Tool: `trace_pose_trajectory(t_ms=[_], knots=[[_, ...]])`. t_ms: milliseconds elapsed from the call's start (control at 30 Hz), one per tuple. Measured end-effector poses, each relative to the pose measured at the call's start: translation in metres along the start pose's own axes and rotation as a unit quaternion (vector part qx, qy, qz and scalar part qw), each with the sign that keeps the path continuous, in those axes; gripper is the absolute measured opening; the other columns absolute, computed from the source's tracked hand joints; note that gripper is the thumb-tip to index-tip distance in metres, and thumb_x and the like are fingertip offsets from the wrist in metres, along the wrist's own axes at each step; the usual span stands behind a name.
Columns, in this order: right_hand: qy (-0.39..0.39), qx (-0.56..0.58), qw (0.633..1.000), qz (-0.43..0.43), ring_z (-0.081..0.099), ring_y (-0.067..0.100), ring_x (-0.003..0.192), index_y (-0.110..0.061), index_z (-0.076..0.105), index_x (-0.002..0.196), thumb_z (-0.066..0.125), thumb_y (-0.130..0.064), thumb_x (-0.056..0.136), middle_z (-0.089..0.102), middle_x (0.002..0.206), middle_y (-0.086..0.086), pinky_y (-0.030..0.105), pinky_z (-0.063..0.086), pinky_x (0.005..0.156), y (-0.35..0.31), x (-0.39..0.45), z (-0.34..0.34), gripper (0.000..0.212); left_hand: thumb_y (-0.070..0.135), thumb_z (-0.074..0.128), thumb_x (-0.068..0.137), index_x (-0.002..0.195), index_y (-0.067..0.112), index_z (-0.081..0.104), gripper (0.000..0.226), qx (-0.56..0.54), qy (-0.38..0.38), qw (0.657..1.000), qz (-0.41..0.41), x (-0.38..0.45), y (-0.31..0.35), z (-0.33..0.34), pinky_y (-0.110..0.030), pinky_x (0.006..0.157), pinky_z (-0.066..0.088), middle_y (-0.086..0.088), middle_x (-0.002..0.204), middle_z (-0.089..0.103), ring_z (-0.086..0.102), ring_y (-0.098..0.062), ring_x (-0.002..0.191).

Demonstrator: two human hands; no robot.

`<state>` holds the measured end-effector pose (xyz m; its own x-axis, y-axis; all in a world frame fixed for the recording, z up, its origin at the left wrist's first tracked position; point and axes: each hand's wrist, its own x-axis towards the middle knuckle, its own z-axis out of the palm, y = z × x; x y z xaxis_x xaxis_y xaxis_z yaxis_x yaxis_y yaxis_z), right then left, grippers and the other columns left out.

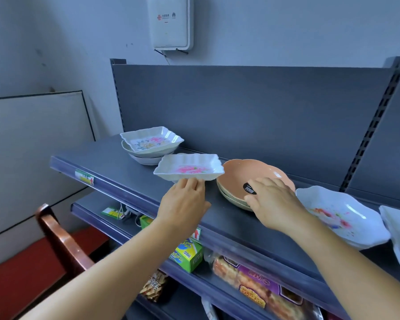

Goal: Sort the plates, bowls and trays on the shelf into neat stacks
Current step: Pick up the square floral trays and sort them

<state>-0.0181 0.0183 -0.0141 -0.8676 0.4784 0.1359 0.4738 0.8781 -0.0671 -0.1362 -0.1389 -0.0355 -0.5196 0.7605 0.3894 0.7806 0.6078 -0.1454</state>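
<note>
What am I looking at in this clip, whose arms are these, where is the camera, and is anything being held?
There is no machine here: a person works with bare hands, and the single picture comes from a wide-angle camera worn on their head, looking forward and down. That is why both forearms reach in from the bottom.

They stand at a dark grey shop shelf. The left hand holds a white rectangular tray with a pink flower print by its near edge, lifted above the shelf. The right hand rests on the near rim of a peach bowl, which sits nested in another bowl.

Further back is a stack with a similar floral tray on top. At the right lie white scalloped plates with colourful prints. Packaged snacks fill the shelf below.
</note>
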Motion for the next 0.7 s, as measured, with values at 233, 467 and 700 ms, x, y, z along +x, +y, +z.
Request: trace_pose_trajectory(t_ms=[233, 467, 700], knots=[[0.011, 0.060, 0.998, -0.013, 0.036, 0.027, 0.129, -0.014, 0.041, 0.134, 0.034, -0.036, 0.101, 0.045, 0.139, 0.003, 0.035, 0.034, 0.101, -0.053, 0.024, -0.001, 0.040, 0.037, 0.041, 0.092, 0.107, 0.011, 0.062, 0.037, 0.046, 0.004, 0.998, -0.030, -0.009, -0.072, -0.017, -0.031, 0.085, 0.048, -0.004, 0.108, 0.058, 0.056, -0.026, 0.103], [0.037, 0.093, 0.990, 0.097, 0.044, 0.031, 0.112, -0.008, 0.047, 0.098, 0.027, -0.020, 0.102, 0.053, 0.118, 0.013, 0.033, 0.032, 0.078, -0.095, 0.045, -0.007, 0.024, 0.008, 0.046, 0.093, 0.120, 0.013, 0.051, 0.028, 0.052, -0.058, 0.997, -0.007, 0.015, -0.117, -0.006, -0.034, 0.083, 0.043, -0.007, 0.117, 0.049, 0.046, -0.032, 0.112], [0.084, 0.159, 0.958, 0.222, 0.038, 0.022, 0.062, -0.009, 0.039, 0.074, 0.032, -0.022, 0.100, 0.045, 0.074, 0.005, 0.028, 0.020, 0.048, -0.108, 0.062, 0.004, 0.031, 0.024, 0.039, 0.095, 0.078, 0.000, 0.058, 0.035, -0.369, -0.123, 0.895, -0.217, 0.051, -0.134, 0.021, -0.037, 0.066, 0.044, -0.019, 0.080, 0.061, 0.055, -0.033, 0.075]])
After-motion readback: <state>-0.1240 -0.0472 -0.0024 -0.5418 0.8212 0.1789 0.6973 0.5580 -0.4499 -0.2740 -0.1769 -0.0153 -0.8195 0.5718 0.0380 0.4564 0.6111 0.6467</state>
